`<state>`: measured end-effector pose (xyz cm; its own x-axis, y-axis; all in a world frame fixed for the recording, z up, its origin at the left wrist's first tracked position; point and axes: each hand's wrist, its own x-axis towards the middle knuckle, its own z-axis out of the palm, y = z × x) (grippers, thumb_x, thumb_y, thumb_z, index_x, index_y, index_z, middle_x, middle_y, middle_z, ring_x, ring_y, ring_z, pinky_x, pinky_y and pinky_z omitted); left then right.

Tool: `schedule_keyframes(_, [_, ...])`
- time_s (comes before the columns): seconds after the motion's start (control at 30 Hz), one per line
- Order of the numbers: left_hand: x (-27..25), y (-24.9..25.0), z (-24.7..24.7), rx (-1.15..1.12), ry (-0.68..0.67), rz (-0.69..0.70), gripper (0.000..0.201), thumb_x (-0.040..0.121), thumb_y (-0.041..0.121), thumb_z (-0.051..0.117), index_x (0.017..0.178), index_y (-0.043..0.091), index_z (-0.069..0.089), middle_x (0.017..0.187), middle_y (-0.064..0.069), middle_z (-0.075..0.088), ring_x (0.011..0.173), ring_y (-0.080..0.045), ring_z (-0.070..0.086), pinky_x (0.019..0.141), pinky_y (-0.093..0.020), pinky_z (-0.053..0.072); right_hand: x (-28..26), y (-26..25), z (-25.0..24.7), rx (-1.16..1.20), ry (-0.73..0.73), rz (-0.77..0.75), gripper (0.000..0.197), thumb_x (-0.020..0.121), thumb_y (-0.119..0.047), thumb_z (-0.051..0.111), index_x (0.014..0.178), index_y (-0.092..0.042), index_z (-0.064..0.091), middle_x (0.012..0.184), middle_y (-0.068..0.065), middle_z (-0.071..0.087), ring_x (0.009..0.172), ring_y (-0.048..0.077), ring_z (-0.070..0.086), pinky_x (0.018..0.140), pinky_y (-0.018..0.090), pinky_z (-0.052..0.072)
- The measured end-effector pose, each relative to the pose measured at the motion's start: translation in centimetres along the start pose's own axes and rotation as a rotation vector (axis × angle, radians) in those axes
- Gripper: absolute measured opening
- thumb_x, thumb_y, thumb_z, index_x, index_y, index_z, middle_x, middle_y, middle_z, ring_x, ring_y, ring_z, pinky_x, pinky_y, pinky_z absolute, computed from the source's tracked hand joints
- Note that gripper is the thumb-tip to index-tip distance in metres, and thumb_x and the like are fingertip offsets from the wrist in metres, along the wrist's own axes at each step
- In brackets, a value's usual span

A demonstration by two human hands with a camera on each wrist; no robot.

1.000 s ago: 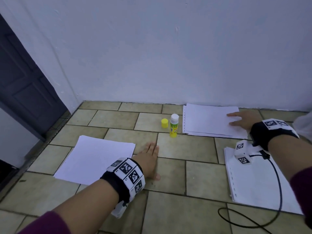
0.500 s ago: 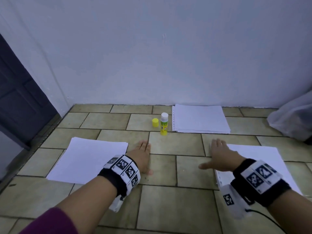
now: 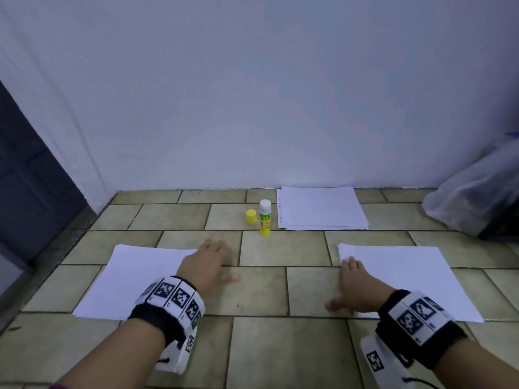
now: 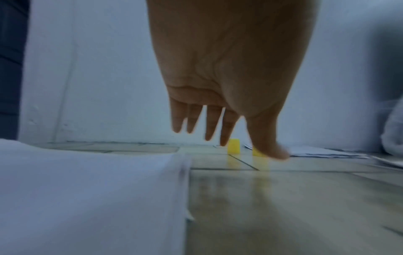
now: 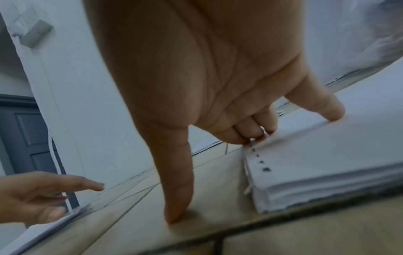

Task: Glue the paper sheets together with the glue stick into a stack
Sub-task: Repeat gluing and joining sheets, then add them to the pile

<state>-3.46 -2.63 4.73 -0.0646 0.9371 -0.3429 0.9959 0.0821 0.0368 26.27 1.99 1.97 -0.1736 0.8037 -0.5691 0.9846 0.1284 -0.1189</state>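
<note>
A pale wall rises behind a floor of beige tiles, with a dark door at the far left and a crumpled clear plastic bag at the far right. Three lots of white paper lie on the floor: a thick pile of sheets on the right, a left sheet lying flat, and a far stack against the wall with punched holes down its left edge. The person's left hand hangs low at the right edge of the left sheet, its grip slack with the fingers straight and spread, holding nothing; the left wrist view shows them apart from the tiles. The right hand is at the left edge of the thick pile, thumb tip pressed on the floor, little finger down on the top sheet, and the middle fingers curled onto the punched edge, where a sheet edge seems lifted against them. The glue stick stands upright and uncapped just left of the far stack, and its yellow cap sits beside it.
</note>
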Motion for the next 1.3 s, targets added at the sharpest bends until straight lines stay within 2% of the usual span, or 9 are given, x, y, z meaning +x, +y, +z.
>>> schedule_keyframes(0.1, [-0.7,-2.1,-0.1,0.056,-0.096,-0.296,0.097,0.079,0.066,0.061,0.148,0.009,0.021,0.155,-0.009,0.022,0.145,-0.038,0.013,0.111,-0.045,0.031,0.0,0.0,0.2,0.002,0.006,0.008,0.121,0.079,-0.060,0.063,0.148,0.003,-0.014,0.157,0.017,-0.017,0.147,0.029,-0.013,0.117,0.052,0.017])
schedule_keyframes(0.17, [-1.0,-3.2,0.5,0.090,-0.194,-0.357,0.106,0.073,0.072,0.062,0.145,0.005,0.023,0.150,-0.013,0.030,0.138,-0.034,0.031,0.110,-0.044,0.034,0.0,0.0,0.2,-0.002,0.015,0.008,0.121,0.079,-0.060,0.063,0.148,0.003,-0.013,0.157,0.017,-0.017,0.147,0.029,-0.012,0.117,0.051,0.017])
schedule_keyframes(0.23, [-1.4,-3.8,1.2,0.093,-0.198,-0.351,0.113,0.071,0.071,0.065,0.147,0.002,0.016,0.149,-0.015,0.028,0.133,-0.028,0.040,0.107,-0.038,0.038,-0.1,0.0,0.3,-0.009,0.022,0.005,0.120,0.079,-0.061,0.063,0.148,0.003,-0.013,0.158,0.016,-0.017,0.147,0.029,-0.012,0.117,0.051,0.017])
schedule_keyframes(0.33, [-2.0,-3.8,1.5,0.138,-0.170,-0.342,0.115,0.079,0.062,0.064,0.151,0.001,-0.002,0.158,-0.019,0.009,0.140,-0.028,0.031,0.110,-0.035,0.034,-0.1,0.3,0.4,-0.027,0.032,-0.005,0.120,0.079,-0.062,0.061,0.148,0.002,-0.012,0.158,0.016,-0.015,0.147,0.028,-0.010,0.117,0.051,0.018])
schedule_keyframes(0.67, [-2.3,-5.0,0.5,0.142,-0.162,-0.230,0.114,0.075,0.066,0.064,0.152,0.007,0.004,0.150,-0.007,0.030,0.136,-0.020,0.036,0.109,-0.030,0.036,-0.5,0.4,0.4,-0.059,0.082,-0.026,0.118,0.079,-0.065,0.058,0.149,0.001,-0.010,0.159,0.015,-0.012,0.148,0.027,-0.007,0.118,0.046,0.018])
schedule_keyframes(0.9, [-3.1,-5.1,-0.5,0.294,-0.282,-0.186,0.115,0.081,0.041,0.072,0.149,0.003,-0.012,0.157,-0.011,0.011,0.144,-0.022,0.021,0.116,-0.030,0.023,-0.9,0.2,0.2,-0.060,0.124,-0.034,0.118,0.079,-0.066,0.058,0.150,0.000,-0.008,0.159,0.015,-0.009,0.148,0.026,-0.004,0.119,0.040,0.016])
schedule_keyframes(1.1, [-3.2,-5.6,-0.7,0.342,-0.211,-0.141,0.099,0.078,0.033,0.075,0.150,0.014,0.009,0.146,-0.003,0.036,0.133,-0.020,0.041,0.107,-0.030,0.038,-1.2,0.2,0.0,-0.045,0.141,-0.040,0.117,0.079,-0.065,0.059,0.150,0.000,-0.007,0.159,0.015,-0.008,0.148,0.026,-0.002,0.119,0.038,0.016])
schedule_keyframes(1.2, [-3.3,-5.6,-1.6,0.315,-0.161,-0.138,0.064,0.083,0.029,0.066,0.138,0.020,0.034,0.126,0.002,0.054,0.114,-0.016,0.055,0.093,-0.027,0.045,-1.2,0.1,-0.1,-0.023,0.154,-0.047,0.117,0.077,-0.066,0.061,0.150,-0.001,-0.004,0.160,0.014,-0.004,0.148,0.025,0.002,0.118,0.037,0.019])
schedule_keyframes(1.3, [-3.6,-4.2,-3.0,0.294,-0.148,-0.153,0.048,0.091,0.024,0.052,0.136,0.018,0.038,0.121,0.000,0.057,0.109,-0.017,0.058,0.087,-0.026,0.046,-1.1,0.1,-0.6,0.006,0.183,-0.041,0.104,0.075,-0.067,0.062,0.145,-0.002,0.021,0.152,0.014,0.023,0.139,0.025,0.026,0.108,0.034,0.032])
